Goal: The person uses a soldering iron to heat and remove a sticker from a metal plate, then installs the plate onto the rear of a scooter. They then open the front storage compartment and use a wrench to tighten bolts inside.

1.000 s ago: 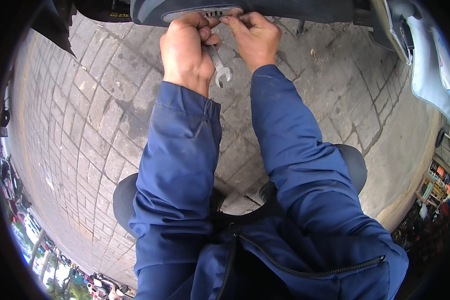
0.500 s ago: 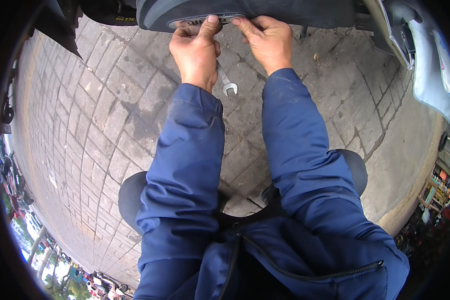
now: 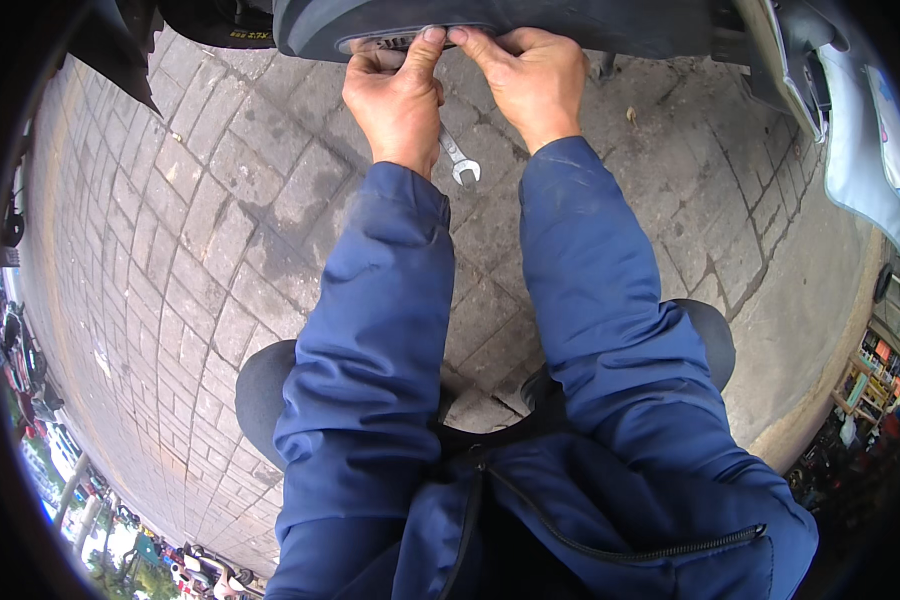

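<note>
Both hands are raised to the lower edge of a dark grey plastic panel [image 3: 620, 25] on a vehicle. My left hand [image 3: 398, 100] is closed, its thumb pressed at an oval recess [image 3: 390, 43] with a ribbed insert. From beneath its curled fingers hangs a silver open-end wrench [image 3: 460, 162], jaw downward; the rest of the tool is hidden by the hand. My right hand [image 3: 538, 85] pinches at the right end of the recess, thumb tip almost touching the left thumb. Whatever sits between its fingertips is too small or hidden to make out.
Grey paving bricks [image 3: 210, 220] cover the ground below. My knees stick out on both sides of my arms. At the upper right hangs a light blue sheet [image 3: 860, 150] beside dark vehicle parts. Shelves with goods [image 3: 875, 375] stand at the far right; parked vehicles appear lower left.
My right thumb has shifted left along the recess, close to the left thumb. My left hand has moved slightly right, and the wrench has swung a little right and up with it.
</note>
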`<action>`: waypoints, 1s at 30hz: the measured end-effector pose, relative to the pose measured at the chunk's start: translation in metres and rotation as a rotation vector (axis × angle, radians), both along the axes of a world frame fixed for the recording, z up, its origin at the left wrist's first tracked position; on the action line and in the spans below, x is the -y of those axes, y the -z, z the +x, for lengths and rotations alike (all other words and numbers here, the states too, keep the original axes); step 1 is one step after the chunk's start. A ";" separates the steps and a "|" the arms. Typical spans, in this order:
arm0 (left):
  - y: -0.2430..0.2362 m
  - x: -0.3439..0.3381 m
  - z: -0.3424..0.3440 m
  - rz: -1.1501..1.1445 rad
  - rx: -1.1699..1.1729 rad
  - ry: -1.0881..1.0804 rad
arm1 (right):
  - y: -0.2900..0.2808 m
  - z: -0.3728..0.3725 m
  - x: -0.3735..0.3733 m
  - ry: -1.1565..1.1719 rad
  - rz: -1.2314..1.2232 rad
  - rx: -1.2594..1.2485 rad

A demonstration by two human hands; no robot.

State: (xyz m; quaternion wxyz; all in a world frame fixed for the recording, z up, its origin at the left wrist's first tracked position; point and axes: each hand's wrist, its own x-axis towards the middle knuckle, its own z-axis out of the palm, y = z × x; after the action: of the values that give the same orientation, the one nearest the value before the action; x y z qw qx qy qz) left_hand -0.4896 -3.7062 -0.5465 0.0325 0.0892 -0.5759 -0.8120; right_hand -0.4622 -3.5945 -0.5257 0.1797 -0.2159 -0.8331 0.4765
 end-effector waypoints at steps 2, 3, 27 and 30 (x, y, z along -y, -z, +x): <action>0.003 -0.001 -0.003 0.009 0.001 -0.024 | -0.001 -0.005 0.002 0.015 0.032 0.018; 0.004 -0.001 0.000 0.019 0.023 -0.025 | 0.000 -0.003 0.005 0.031 0.017 0.022; 0.015 0.053 -0.023 0.169 0.056 -0.013 | -0.073 -0.019 0.002 -0.290 0.997 -0.174; 0.018 0.054 -0.025 0.170 0.019 -0.010 | -0.066 -0.019 -0.003 -0.335 0.989 -0.217</action>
State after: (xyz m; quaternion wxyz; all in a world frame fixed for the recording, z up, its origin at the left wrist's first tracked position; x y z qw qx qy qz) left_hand -0.5144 -3.7606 -0.5650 0.0236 0.1021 -0.5045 -0.8570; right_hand -0.4808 -3.5918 -0.4598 0.2664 0.0810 -0.9580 0.0687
